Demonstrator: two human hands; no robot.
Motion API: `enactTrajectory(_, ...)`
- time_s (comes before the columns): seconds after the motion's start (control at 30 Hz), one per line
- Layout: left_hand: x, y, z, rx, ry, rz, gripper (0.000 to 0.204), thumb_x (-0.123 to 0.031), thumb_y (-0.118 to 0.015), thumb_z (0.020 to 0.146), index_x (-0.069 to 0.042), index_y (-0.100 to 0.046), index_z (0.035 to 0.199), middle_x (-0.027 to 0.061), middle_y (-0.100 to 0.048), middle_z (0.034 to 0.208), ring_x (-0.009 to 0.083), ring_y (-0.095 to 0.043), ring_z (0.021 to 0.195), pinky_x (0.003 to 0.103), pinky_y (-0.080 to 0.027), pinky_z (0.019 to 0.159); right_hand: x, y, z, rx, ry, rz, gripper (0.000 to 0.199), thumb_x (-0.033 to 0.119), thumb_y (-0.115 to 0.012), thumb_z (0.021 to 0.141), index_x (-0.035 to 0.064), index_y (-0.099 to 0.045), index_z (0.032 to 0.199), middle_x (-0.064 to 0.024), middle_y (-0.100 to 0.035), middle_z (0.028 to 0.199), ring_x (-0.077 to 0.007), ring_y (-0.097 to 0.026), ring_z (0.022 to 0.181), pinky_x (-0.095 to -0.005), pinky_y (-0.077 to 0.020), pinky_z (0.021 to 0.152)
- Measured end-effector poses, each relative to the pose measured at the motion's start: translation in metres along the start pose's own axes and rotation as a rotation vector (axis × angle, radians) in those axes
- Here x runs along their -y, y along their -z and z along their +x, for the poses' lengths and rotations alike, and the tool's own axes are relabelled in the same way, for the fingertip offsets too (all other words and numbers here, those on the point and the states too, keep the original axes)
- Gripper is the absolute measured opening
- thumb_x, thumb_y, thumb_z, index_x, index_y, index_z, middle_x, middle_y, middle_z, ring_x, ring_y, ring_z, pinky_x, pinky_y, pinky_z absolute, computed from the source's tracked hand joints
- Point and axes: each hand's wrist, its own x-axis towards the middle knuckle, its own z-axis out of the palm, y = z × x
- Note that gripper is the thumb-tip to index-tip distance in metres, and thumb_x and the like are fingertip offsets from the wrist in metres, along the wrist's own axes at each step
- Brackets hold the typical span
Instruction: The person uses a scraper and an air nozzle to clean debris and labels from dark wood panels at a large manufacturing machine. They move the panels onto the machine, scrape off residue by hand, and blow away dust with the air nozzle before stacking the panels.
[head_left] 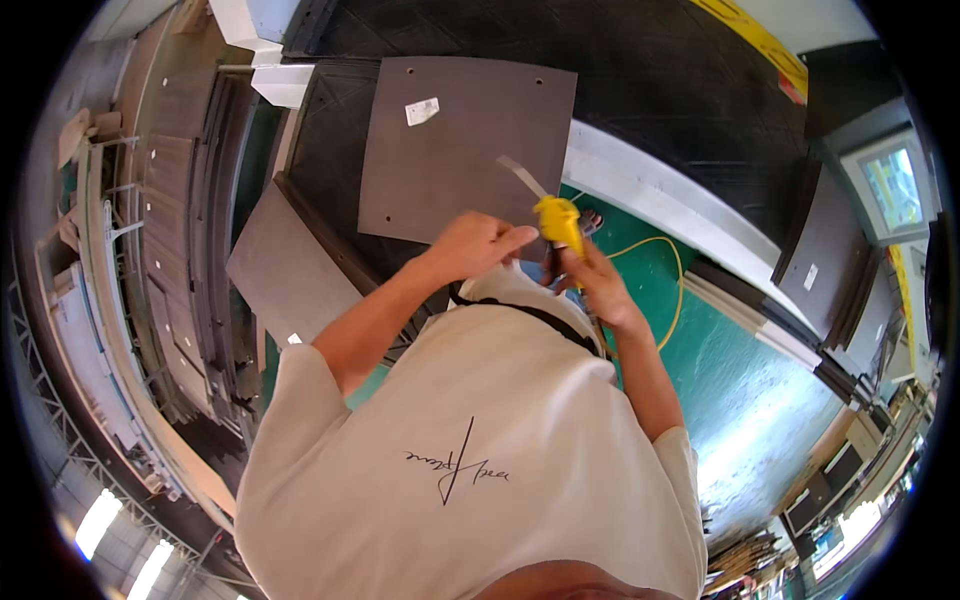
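Observation:
A yellow air blow gun [560, 222] is gripped in my right hand [600, 285], its slim grey nozzle slanting up and left over the panel. My fingers wrap its lower part. Left of it, my left hand [478, 245] is held at the near edge of the brown-grey panel [465, 140], with fingers curled in and the thumb pointing right. Whether those fingers hold anything is hidden. The panel is flat and squarish, with small holes near its corners and a white label [422, 111] on its upper left.
Under the panel is a dark work surface [680, 80] with a pale front rail [670, 185]. A yellow hose [680, 275] loops over the green floor [720, 360] at right. Another panel [290, 265] leans at left, near stacked boards [170, 220]. More panels [825, 260] stand far right.

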Motion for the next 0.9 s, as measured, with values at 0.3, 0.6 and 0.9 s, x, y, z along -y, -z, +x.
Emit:
enactTrajectory(0.3,0.067,-0.038,0.022,-0.579,-0.288,0.83,0.105,-0.051,-0.086,0.073,-0.011,-0.038,0.158,0.0164,-0.019,0.171,0.0367,-0.013,0.159,0.065,-0.01,0.126,-0.033,0.087,-0.153,-0.236,-0.041,-0.058,0.041,0.028,-0.05,0.11,0.0011,-0.05,0.141,-0.0053,-0.065,0.099,-0.0162,-0.067,0.089,-0.0318,-0.0518,0.079)
enactTrajectory(0.6,0.029,-0.059,0.078,-0.72,-0.243,0.939,0.092,-0.021,-0.079,0.08,-0.009,-0.034,0.16,0.0211,-0.019,0.169,0.0437,-0.015,0.157,0.076,-0.012,0.118,-0.087,0.098,-0.162,-0.377,0.019,0.296,0.037,0.03,-0.053,0.108,0.0038,-0.052,0.135,-0.0066,-0.064,0.095,-0.0156,-0.064,0.075,-0.0269,-0.0479,0.065)
enactTrajectory(0.9,0.001,-0.05,0.053,-0.803,-0.085,1.07,0.081,-0.011,-0.071,0.085,-0.007,-0.037,0.158,0.0294,-0.033,0.161,0.0509,-0.033,0.147,0.067,-0.031,0.116,-0.113,0.104,-0.163,-0.26,0.096,0.41,0.05,0.04,-0.064,0.101,0.005,-0.052,0.134,-0.007,-0.063,0.091,-0.0194,-0.064,0.072,-0.0275,-0.041,0.057)
